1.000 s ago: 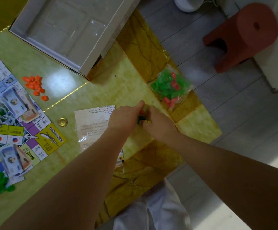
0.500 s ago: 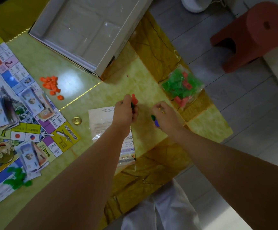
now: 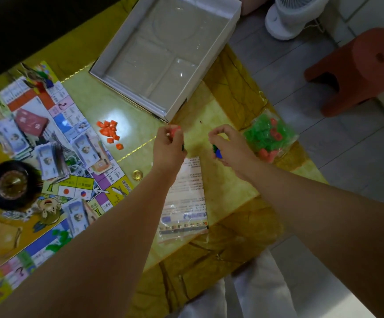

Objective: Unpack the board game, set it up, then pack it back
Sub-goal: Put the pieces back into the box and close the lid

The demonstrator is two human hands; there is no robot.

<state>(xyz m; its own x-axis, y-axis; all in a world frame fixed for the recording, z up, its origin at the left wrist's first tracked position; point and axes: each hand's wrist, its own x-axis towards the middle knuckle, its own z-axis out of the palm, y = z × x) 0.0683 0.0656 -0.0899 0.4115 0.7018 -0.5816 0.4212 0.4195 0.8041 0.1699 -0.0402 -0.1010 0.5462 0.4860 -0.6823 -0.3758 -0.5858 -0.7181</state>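
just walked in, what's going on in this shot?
A person is handling small board-game pieces over the table. The left hand pinches a red piece, and the right hand holds blue and green pieces. The board lies at the left, with a loose pile of orange pieces beside it. The box is open with nothing in it. A bag of green and red pieces lies by the table's right edge.

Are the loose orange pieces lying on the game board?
No, the orange pieces sit on the table, just off the board edge, between it and the box.
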